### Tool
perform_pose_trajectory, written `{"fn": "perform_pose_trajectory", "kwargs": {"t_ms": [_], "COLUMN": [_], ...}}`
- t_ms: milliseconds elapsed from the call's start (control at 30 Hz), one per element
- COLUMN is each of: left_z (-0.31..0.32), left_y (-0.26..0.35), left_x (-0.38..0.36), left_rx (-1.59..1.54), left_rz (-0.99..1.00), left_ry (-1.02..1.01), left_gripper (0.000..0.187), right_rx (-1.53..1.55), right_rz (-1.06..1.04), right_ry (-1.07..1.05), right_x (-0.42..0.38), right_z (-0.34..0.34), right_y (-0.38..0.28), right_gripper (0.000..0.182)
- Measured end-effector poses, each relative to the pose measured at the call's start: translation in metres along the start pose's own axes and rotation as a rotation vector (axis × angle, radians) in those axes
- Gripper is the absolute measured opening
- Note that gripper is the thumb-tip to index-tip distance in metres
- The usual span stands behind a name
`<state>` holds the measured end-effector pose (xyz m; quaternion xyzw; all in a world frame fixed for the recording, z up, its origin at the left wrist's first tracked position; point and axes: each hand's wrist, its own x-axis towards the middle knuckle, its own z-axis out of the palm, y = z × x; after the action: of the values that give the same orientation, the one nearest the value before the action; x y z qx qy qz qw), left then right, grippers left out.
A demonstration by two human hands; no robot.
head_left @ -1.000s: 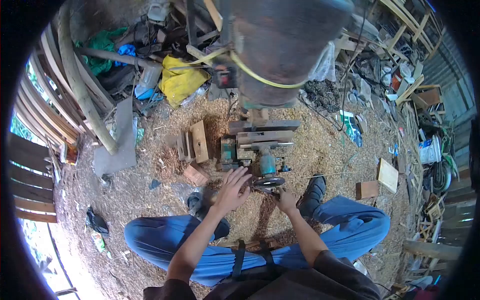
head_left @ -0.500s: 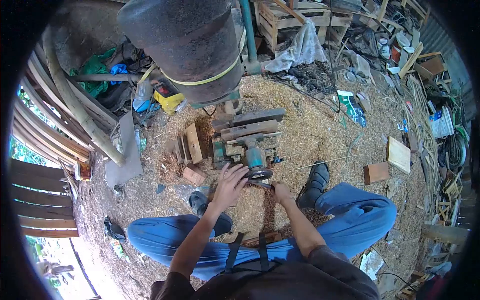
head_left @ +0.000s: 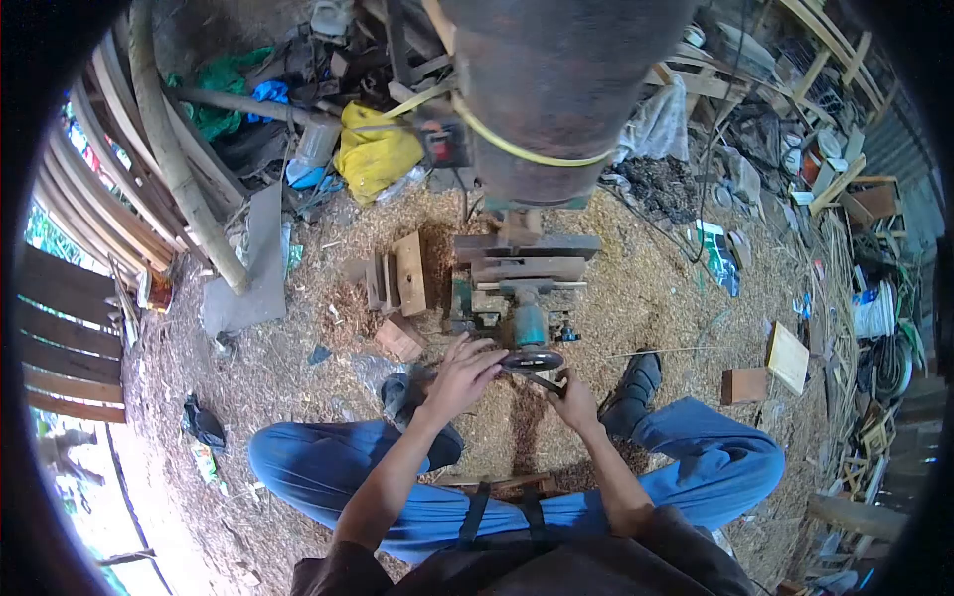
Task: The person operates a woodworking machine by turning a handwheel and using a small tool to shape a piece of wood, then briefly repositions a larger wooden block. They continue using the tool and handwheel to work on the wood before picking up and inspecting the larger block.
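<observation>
A vise-like machine [head_left: 527, 323] with a green-painted body and a black handwheel [head_left: 532, 360] is in front of me on the ground, below a large rusty drum. My left hand [head_left: 463, 379] is at the left side of the handwheel, its fingers closed over the rim. My right hand [head_left: 574, 401] grips the near end of a short dark bar [head_left: 542, 381]. This bar slants from the right fist up to the underside of the wheel, where its far end is hidden.
The rusty drum [head_left: 576, 89], tied with a yellow strap, hangs over the machine. Wooden blocks [head_left: 399, 338] lie left of it; another block [head_left: 744, 385] and a pale board [head_left: 787, 358] lie right. Wood shavings cover the ground. Bent wood strips and a pole [head_left: 184, 189] lean at left.
The view has swung left, so the drum and machine appear further right. My right hand has risen slightly along with the bar; my left hand stays at the wheel.
</observation>
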<state>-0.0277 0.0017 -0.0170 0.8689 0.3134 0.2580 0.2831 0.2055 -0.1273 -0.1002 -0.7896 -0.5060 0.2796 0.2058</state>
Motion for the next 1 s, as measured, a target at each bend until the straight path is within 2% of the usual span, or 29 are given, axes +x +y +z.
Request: {"fn": "perform_pose_trajectory", "kwargs": {"t_ms": [33,67,167,200,333,467,600,667,700,767,800,833,900,933,967,1000], "left_z": [-0.001,-0.002,0.008,0.012,0.008,0.001,-0.004,-0.001,-0.003,-0.004,-0.003,-0.002,0.001,0.002,0.003,0.001], "left_y": [0.003,0.006,0.001,-0.001,-0.001,-0.001,-0.004,-0.007,-0.004,-0.006,-0.007,-0.006,-0.009,-0.013,-0.017,-0.019], "left_x": [-0.003,-0.005,-0.001,-0.001,0.003,-0.001,-0.001,-0.001,0.0,-0.001,0.0,0.0,-0.003,-0.004,-0.004,-0.002], "left_rx": [-0.012,-0.023,-0.052,-0.068,-0.046,-0.012,0.003,-0.01,-0.016,-0.018,-0.02,-0.025,-0.028,-0.114,-0.199,-0.2], "left_rz": [-0.017,-0.031,-0.041,-0.049,-0.021,-0.047,-0.053,-0.051,-0.057,-0.071,-0.077,-0.084,-0.081,-0.116,-0.15,-0.151], "left_ry": [0.001,0.012,0.031,0.027,0.033,0.023,0.033,0.038,0.028,0.017,0.005,-0.014,-0.02,-0.051,-0.081,-0.082], "left_gripper": [0.029,0.029,0.029,0.028,0.028,0.026,0.025,0.026,0.027,0.027,0.028,0.029,0.029,0.03,0.03,0.03], "right_rx": [0.022,-0.019,-0.025,-0.027,-0.125,-0.181,-0.159,0.137,0.139,0.472,0.677,0.678,1.419,1.598,1.599,1.662], "right_rz": [0.037,0.054,-0.01,-0.008,0.151,0.047,0.068,0.131,0.124,0.372,0.427,0.436,0.794,0.782,0.782,0.928], "right_ry": [-0.04,-0.115,-0.135,-0.056,-0.113,0.054,0.008,-0.2,-0.205,-0.503,-0.636,-0.644,-0.845,-0.885,-0.884,-0.768], "right_x": [-0.003,0.004,0.014,0.008,0.002,-0.012,-0.01,0.005,0.013,0.024,0.026,0.026,0.028,0.025,0.025,0.027], "right_z": [0.0,0.0,0.013,0.013,-0.002,0.016,0.014,0.004,-0.001,-0.006,-0.004,-0.003,-0.002,-0.002,0.003,0.014], "right_y": [0.002,0.004,0.021,0.014,-0.017,-0.031,-0.034,-0.026,-0.027,-0.029,-0.025,-0.02,-0.012,-0.01,-0.011,-0.01], "right_gripper": [0.035,0.049,0.056,0.057,0.043,0.041,0.038,0.035,0.035,0.033,0.029,0.029,0.026,0.026,0.026,0.026]}}
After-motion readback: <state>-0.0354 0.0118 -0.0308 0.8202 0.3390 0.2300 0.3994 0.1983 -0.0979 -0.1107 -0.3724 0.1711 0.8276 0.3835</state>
